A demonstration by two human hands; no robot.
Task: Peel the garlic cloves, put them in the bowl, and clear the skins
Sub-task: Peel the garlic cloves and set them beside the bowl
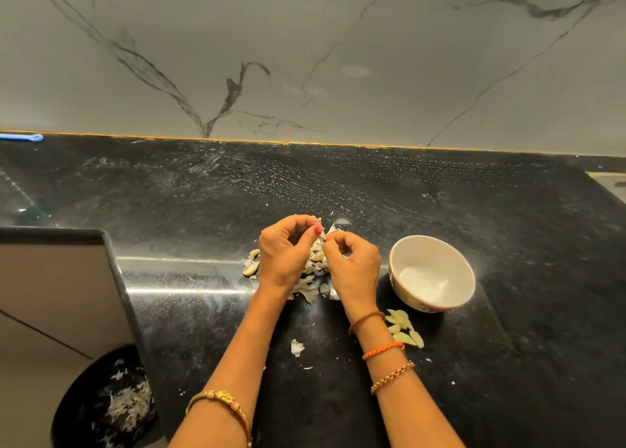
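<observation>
Between both hands [323, 244], a clove [324, 237] shows barely.

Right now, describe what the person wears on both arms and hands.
No sleeves show. The left forearm carries a gold bangle with a small red stone. The right forearm has three bands: a thin brown thread, an orange twisted cord, and a gold chain bracelet. One left nail is painted red.
</observation>
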